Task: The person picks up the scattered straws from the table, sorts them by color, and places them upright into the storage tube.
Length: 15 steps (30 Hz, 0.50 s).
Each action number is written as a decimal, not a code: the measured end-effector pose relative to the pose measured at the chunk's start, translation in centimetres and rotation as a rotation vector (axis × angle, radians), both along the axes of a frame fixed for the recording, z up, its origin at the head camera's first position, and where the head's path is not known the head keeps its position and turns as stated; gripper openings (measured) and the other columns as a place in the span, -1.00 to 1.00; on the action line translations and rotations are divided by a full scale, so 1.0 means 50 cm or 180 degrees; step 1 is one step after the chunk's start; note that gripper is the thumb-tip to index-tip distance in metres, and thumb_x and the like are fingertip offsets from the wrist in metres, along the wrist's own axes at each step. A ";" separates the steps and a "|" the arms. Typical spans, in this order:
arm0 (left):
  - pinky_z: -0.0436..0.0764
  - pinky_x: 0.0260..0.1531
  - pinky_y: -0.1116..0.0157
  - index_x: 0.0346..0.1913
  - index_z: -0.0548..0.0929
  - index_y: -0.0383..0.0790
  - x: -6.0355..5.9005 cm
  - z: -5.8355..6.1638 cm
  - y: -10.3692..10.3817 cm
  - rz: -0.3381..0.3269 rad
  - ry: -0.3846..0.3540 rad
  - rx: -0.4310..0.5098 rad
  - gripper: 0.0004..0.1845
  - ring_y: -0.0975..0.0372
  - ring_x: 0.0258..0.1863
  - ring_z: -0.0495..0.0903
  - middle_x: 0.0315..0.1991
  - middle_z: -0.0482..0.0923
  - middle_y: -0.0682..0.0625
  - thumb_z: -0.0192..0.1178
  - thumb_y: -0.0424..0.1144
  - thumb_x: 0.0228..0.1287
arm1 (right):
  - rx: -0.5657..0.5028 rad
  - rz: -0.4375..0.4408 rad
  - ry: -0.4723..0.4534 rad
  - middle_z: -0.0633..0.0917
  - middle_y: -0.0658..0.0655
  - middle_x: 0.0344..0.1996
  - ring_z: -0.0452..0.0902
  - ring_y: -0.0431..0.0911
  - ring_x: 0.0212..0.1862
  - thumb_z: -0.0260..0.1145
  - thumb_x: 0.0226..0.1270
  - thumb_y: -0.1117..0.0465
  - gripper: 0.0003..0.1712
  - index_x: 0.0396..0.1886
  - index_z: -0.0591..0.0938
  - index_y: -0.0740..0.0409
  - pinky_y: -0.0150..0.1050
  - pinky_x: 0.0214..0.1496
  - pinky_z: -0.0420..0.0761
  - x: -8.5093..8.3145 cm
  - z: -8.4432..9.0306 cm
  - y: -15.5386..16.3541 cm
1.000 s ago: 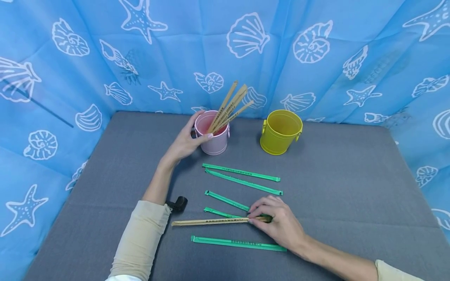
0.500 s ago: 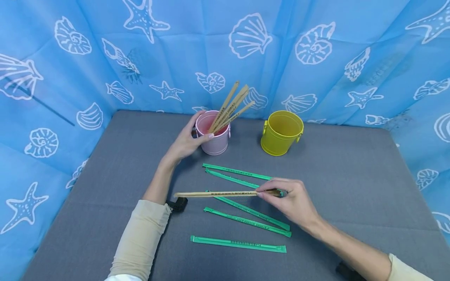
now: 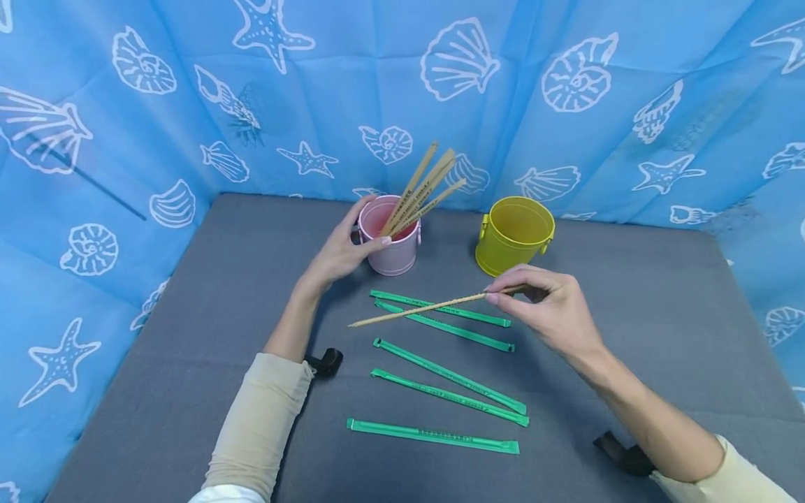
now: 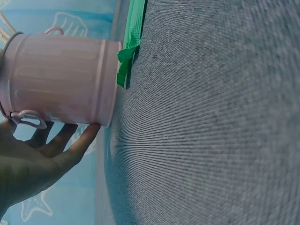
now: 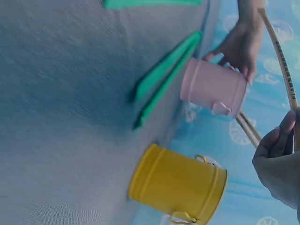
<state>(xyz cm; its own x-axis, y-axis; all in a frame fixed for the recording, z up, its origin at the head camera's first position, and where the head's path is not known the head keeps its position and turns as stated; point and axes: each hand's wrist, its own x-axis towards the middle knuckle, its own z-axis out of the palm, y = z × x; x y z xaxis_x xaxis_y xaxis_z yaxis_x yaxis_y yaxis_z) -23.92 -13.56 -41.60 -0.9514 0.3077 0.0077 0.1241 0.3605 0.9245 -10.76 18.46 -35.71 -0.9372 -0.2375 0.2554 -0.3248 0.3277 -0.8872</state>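
Observation:
My left hand (image 3: 342,253) (image 4: 37,161) grips the side of a small pink bucket (image 3: 391,237) (image 4: 58,79) (image 5: 213,86) at the back of the grey table (image 3: 629,335); several bare wooden chopsticks (image 3: 420,188) stand in it. My right hand (image 3: 547,307) (image 5: 281,164) pinches one bare wooden chopstick (image 3: 428,309) (image 5: 279,56) by its thick end. It hangs in the air above the table, its tip pointing left. Several green paper sleeves (image 3: 449,377) lie in rows below it. An empty yellow bucket (image 3: 514,234) (image 5: 180,187) stands just beyond my right hand.
Blue cloth walls (image 3: 126,126) printed with white shells and starfish close in the table on three sides. The nearest green sleeve (image 3: 434,435) lies towards the front edge. Black wrist straps (image 3: 327,362) show at both sleeves.
My right hand has lifted the bare chopstick off the table and carried it back and to the right, towards the buckets. A green sleeve stayed behind on the table. My left hand has kept hold of the pink bucket.

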 end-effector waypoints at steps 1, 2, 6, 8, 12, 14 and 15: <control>0.17 0.38 -0.10 0.57 0.06 0.09 0.000 -0.001 0.001 0.0000 -0.0008 -0.0007 -0.08 0.10 0.43 0.20 0.45 0.23 -0.03 0.37 -0.03 0.27 | 0.0009 -0.0024 0.0023 0.73 0.04 -0.33 0.60 -0.12 -0.29 0.46 0.21 0.38 -0.88 -0.29 0.77 0.10 -0.40 -0.30 0.55 -0.003 0.005 0.001; 0.17 0.38 -0.10 0.57 0.06 0.10 0.001 -0.002 0.002 0.0009 -0.0018 -0.0020 -0.07 0.10 0.43 0.19 0.45 0.23 -0.03 0.37 -0.03 0.26 | 0.0009 -0.0039 0.0049 0.72 0.04 -0.34 0.59 -0.12 -0.32 0.46 0.21 0.38 -0.89 -0.30 0.77 0.11 -0.40 -0.32 0.55 -0.007 0.010 0.001; 0.18 0.38 -0.10 0.57 0.06 0.10 0.003 -0.003 0.005 0.0034 -0.0034 -0.0042 -0.07 0.10 0.44 0.19 0.45 0.24 -0.03 0.38 -0.02 0.26 | 0.0016 -0.0068 0.0159 0.71 0.06 -0.36 0.62 -0.12 -0.37 0.46 0.20 0.40 -0.89 -0.30 0.76 0.15 -0.42 -0.35 0.57 -0.026 0.032 0.003; 0.21 0.37 -0.10 0.57 0.07 0.09 0.004 -0.002 0.005 0.0046 -0.0011 -0.0017 -0.07 0.10 0.44 0.20 0.44 0.25 -0.04 0.38 -0.04 0.26 | 0.0035 -0.0106 0.0202 0.70 0.05 -0.37 0.65 -0.12 -0.38 0.46 0.21 0.40 -0.90 -0.29 0.76 0.18 -0.43 -0.33 0.61 -0.038 0.045 0.003; 0.29 0.33 -0.06 0.57 0.07 0.06 0.007 0.000 0.004 0.0025 0.0075 0.0032 -0.09 0.10 0.40 0.26 0.42 0.28 -0.05 0.37 -0.08 0.28 | 0.0100 -0.0277 0.0230 0.71 0.03 -0.37 0.68 -0.12 -0.40 0.46 0.23 0.34 -0.92 -0.27 0.76 0.20 -0.44 -0.37 0.60 -0.062 0.068 0.004; 0.35 0.29 -0.03 0.57 0.07 0.05 0.008 0.001 0.003 -0.0006 0.0117 0.0082 -0.10 0.09 0.37 0.30 0.40 0.30 -0.08 0.36 -0.11 0.29 | 0.0158 -0.0381 0.0218 0.73 0.02 -0.37 0.67 -0.13 -0.41 0.47 0.24 0.28 -0.91 -0.26 0.76 0.18 -0.42 -0.42 0.57 -0.074 0.078 0.003; 0.37 0.28 -0.02 0.57 0.08 0.05 0.009 0.001 0.003 -0.0019 0.0136 0.0101 -0.10 0.09 0.35 0.32 0.40 0.30 -0.09 0.36 -0.13 0.29 | 0.0190 -0.0427 0.0203 0.74 0.01 -0.37 0.67 -0.14 -0.41 0.47 0.25 0.26 -0.89 -0.26 0.77 0.18 -0.41 -0.44 0.56 -0.079 0.081 0.002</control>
<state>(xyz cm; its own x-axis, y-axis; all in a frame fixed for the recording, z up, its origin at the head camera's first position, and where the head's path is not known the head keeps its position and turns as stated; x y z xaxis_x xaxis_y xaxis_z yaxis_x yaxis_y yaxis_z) -23.48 -13.41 -41.53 -0.9482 0.3122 0.0581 0.1656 0.3301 0.9293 -14.71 18.57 -31.65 -0.9439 -0.1279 0.3045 -0.3296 0.4234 -0.8438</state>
